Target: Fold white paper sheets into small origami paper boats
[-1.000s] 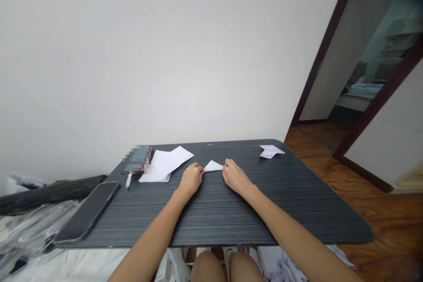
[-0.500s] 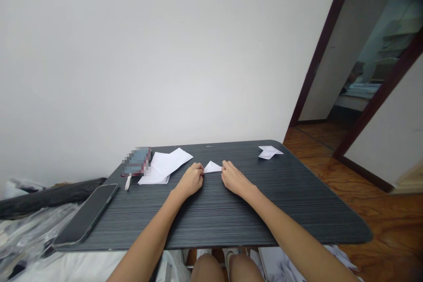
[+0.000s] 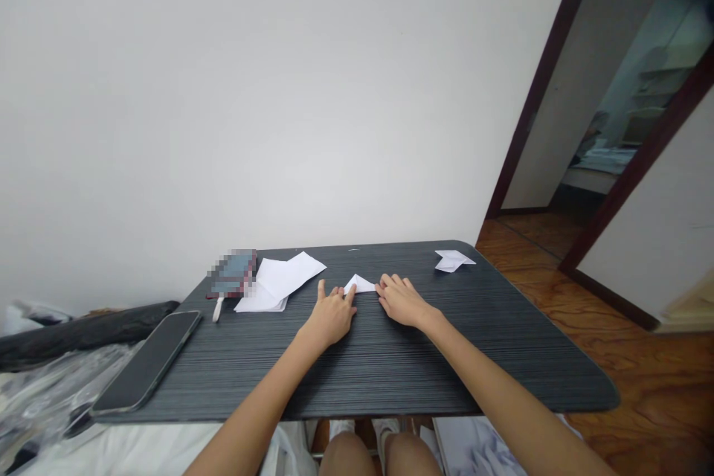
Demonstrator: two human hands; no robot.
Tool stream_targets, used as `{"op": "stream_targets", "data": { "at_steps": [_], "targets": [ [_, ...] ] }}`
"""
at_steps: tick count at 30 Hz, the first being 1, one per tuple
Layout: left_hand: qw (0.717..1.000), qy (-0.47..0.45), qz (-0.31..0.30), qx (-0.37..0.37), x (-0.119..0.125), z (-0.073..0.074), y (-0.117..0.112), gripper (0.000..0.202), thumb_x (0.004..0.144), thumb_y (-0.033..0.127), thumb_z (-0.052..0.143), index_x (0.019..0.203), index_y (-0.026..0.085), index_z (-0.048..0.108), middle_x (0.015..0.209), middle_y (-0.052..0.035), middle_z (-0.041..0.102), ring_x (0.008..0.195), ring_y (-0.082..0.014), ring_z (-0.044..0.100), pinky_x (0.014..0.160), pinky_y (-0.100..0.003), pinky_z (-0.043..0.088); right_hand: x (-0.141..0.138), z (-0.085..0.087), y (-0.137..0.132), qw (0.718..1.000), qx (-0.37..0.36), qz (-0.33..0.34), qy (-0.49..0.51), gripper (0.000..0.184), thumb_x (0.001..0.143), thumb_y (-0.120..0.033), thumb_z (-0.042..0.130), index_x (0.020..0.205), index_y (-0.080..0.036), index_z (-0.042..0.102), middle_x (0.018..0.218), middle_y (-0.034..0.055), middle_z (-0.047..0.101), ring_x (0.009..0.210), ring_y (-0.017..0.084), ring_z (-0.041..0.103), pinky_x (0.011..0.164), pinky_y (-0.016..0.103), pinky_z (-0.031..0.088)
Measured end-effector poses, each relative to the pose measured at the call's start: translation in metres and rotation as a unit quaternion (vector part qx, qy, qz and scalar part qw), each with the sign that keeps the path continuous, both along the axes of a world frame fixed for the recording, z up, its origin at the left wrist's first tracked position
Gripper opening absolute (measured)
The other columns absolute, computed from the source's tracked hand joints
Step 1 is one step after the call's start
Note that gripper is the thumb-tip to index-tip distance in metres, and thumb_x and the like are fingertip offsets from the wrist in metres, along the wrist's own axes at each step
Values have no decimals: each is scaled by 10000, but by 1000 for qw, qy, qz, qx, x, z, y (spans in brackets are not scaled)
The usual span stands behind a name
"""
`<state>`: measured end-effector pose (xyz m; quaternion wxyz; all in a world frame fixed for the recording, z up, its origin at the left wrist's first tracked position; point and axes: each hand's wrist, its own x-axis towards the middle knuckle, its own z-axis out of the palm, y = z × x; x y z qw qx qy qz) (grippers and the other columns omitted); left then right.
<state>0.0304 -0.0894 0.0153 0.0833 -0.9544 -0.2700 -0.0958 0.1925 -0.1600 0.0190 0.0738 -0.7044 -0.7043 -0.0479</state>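
A small white folded paper [image 3: 361, 283], shaped like a low triangle with its peak away from me, lies flat on the dark table between my hands. My left hand [image 3: 331, 312] is open, thumb raised, with its index finger pressing on the paper's left part. At the paper's right corner, my right hand [image 3: 402, 299] rests palm down with fingers spread, its fingertips touching the edge. Part of each corner is covered by fingers.
White paper sheets [image 3: 291, 277] lie at the left, beside a blurred-out device [image 3: 231, 274] with a white strap [image 3: 217, 309]. A dark phone [image 3: 148, 361] lies along the left table edge. Another folded white paper [image 3: 453, 260] sits at the back right of the table [image 3: 502, 357].
My left hand has loosened its pinch on the left corner and turned, its index finger now on the paper. My right hand has unpinched and flattened out at the right corner.
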Motion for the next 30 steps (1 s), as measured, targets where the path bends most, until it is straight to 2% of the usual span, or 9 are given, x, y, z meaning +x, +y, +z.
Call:
{"op": "stream_targets", "data": {
  "at_steps": [3, 5, 7, 11, 15, 18, 21, 26, 30],
  "targets": [
    [1000, 10, 12, 6, 27, 7, 4, 394, 784, 324, 434, 1040, 36, 516, 767, -180, 628, 720, -246, 592, 873, -447, 224, -5, -1, 0, 1000, 22, -7, -14, 227, 795, -204, 381, 889, -134, 576, 968, 116, 516, 883, 218, 439, 723, 320, 311],
    [1000, 3, 3, -1, 41, 11, 12, 302, 758, 331, 480, 841, 68, 603, 734, -179, 626, 722, -264, 588, 785, -402, 301, -8, -4, 1, 999, 45, -14, -8, 228, 794, -191, 377, 844, -126, 589, 939, 120, 523, 880, 215, 441, 732, 319, 314],
    [1000, 6, 4, 10, 47, 13, 22, 272, 743, 340, 504, 708, 97, 621, 739, -173, 624, 734, -268, 583, 757, -389, 313, -7, -10, 4, 996, 82, -23, 23, 238, 797, -197, 373, 823, -134, 601, 906, 108, 526, 870, 201, 447, 735, 313, 325],
    [999, 17, -41, 31, 44, 10, 40, 299, 746, 375, 494, 685, 112, 623, 740, -151, 623, 744, -238, 577, 748, -355, 328, 8, -29, 16, 971, 157, -55, 172, 259, 793, -211, 384, 834, -162, 635, 820, 71, 533, 803, 160, 487, 724, 278, 376],
    [997, 17, -72, 35, 39, 3, 46, 330, 820, 266, 365, 681, 104, 617, 706, -148, 614, 705, -209, 573, 731, -346, 341, 19, -41, 31, 925, 206, -107, 302, 244, 744, -255, 462, 875, -149, 638, 768, 63, 562, 680, 144, 531, 688, 268, 422],
    [995, 23, -96, 26, 40, 1, 43, 325, 818, 179, 329, 674, 98, 609, 690, -148, 608, 695, -213, 571, 719, -353, 350, 15, -40, 36, 907, 200, -114, 354, 280, 712, -338, 502, 845, -142, 651, 729, 68, 600, 627, 151, 548, 650, 268, 430],
    [996, -2, -84, -3, 43, 1, 37, 317, 814, 183, 329, 670, 93, 597, 701, -159, 603, 703, -231, 571, 698, -355, 368, 4, -32, 36, 899, 175, -85, 393, 284, 707, -387, 497, 761, -167, 669, 687, 60, 632, 617, 166, 565, 611, 266, 427],
    [994, -83, -43, -48, 46, 0, 26, 288, 820, 195, 313, 739, 100, 573, 717, -137, 605, 690, -215, 574, 643, -308, 401, -4, -24, 32, 878, 173, -80, 439, 264, 716, -355, 472, 642, -173, 648, 593, 40, 633, 550, 168, 578, 538, 250, 425],
    [974, -194, -34, -109, 47, -1, 24, 230, 792, 192, 362, 775, 118, 579, 666, -84, 612, 622, -172, 576, 594, -259, 415, -4, -24, 28, 862, 165, -82, 472, 242, 722, -280, 442, 626, -158, 628, 518, 32, 610, 462, 148, 568, 476, 229, 433]
  ]
}}
